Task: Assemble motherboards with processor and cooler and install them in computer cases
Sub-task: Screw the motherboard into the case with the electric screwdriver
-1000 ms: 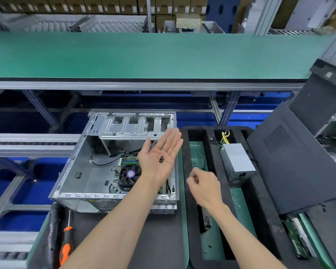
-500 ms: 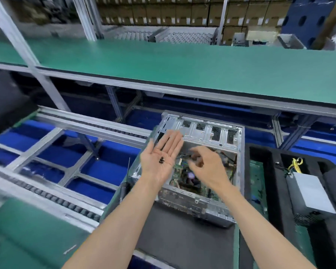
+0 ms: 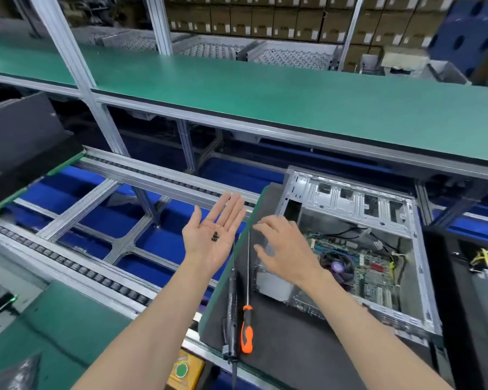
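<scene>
Since half a second ago the right hand (image 3: 286, 250) has left the computer case (image 3: 358, 249) interior and hovers, fingers spread and empty, over its left wall. The left hand (image 3: 213, 237) stays palm-up and flat, cradling small black screws (image 3: 215, 236). The case, near the worktop's (image 3: 279, 347) left edge, holds the motherboard (image 3: 369, 266) with its cooler fan (image 3: 337, 267).

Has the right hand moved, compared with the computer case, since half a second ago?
Yes. The right hand has pulled back from inside the computer case toward its left wall.

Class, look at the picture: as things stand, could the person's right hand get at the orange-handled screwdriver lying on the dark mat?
Probably yes. The right hand is open and empty, just above the screwdriver, which lies bare on the mat with nothing between them.
</scene>
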`<state>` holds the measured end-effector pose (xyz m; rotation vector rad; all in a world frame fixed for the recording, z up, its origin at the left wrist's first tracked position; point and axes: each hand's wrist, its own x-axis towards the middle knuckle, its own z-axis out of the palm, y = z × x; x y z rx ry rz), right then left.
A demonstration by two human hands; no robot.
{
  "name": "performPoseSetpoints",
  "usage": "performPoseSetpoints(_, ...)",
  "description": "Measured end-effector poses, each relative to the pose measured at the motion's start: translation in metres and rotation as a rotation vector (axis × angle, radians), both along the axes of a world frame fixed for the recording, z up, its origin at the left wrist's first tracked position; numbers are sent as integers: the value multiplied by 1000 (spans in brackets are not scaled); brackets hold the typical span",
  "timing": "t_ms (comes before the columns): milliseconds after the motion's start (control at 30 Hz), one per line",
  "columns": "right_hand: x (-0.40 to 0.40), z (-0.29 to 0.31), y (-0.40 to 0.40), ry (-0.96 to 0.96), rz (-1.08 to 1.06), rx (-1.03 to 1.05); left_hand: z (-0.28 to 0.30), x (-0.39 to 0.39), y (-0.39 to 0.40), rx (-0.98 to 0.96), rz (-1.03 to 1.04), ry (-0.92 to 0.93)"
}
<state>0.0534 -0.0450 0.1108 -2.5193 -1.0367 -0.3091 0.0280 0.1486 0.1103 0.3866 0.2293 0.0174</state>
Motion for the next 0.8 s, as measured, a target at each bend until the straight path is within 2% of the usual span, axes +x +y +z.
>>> performPoseSetpoints(67, -12, -7, 21, -206, 133, -78, -3, -2, 16, -8, 9, 8)
performPoseSetpoints(100, -20, -13, 32, -245, 235, -147, -5, -3, 24, -9, 13, 12)
performPoseSetpoints(167, -35, -30, 53, -195, 434, -355, -10, -6, 39, -22, 12, 10)
performPoseSetpoints(233, -47, -51, 70, -112, 533, -567, -15, -9, 50, -32, 8, 9)
performPoseSetpoints(333, -55, -79, 82, -76, 522, -798, -21, -12, 60, -44, 7, 11)
performPoseSetpoints(400, -55, -90, 84, -88, 526, -875, -23, -13, 63, -59, 10, 7)
performPoseSetpoints(600, -52, -97, 84, -135, 597, -868, -25, -12, 69, -83, 5, 1)
performPoseSetpoints(800, -53, -93, 83, -178, 512, -604, -24, -13, 72, -80, -7, -9)
